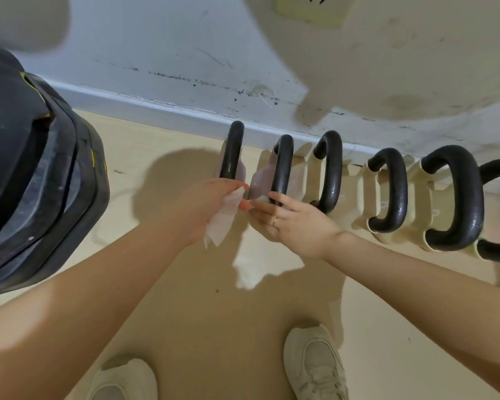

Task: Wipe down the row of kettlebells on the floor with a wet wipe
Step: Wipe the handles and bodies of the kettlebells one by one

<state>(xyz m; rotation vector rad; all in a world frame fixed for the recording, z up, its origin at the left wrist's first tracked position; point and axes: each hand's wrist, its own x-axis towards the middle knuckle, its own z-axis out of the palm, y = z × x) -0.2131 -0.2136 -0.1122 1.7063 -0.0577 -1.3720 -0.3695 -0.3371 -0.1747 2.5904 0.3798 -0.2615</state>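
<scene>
A person's left hand (211, 209) pinches a white wet wipe (224, 219) between thumb and fingers, the sheet hanging crumpled below the palm, while the right hand (292, 220), a gold ring (275, 221) on one finger, reaches in with fingers spread and touches the wipe's upper corner; whether those fingertips actually grip the sheet is hard to tell from this angle. Both hands meet just in front of the second kettlebell (282, 168) from the left, whose black handle stands directly behind the right fingertips. To its left stands the first kettlebell (232, 153), its pale pinkish body partly hidden by the left hand; to its right the row of kettlebells (387, 192) continues along the white baseboard (156, 106), cream bodies under glossy black handles, the last cut off at the frame's edge. A scuffed white wall (185, 53) rises behind the row, with a wall socket (315, 8) high above it. Well left of the second kettlebell sits a large black piece of gym equipment (32, 168). Nearer the camera than that kettlebell, two pale sneakers (315, 365) stand on the beige floor (228, 327).
</scene>
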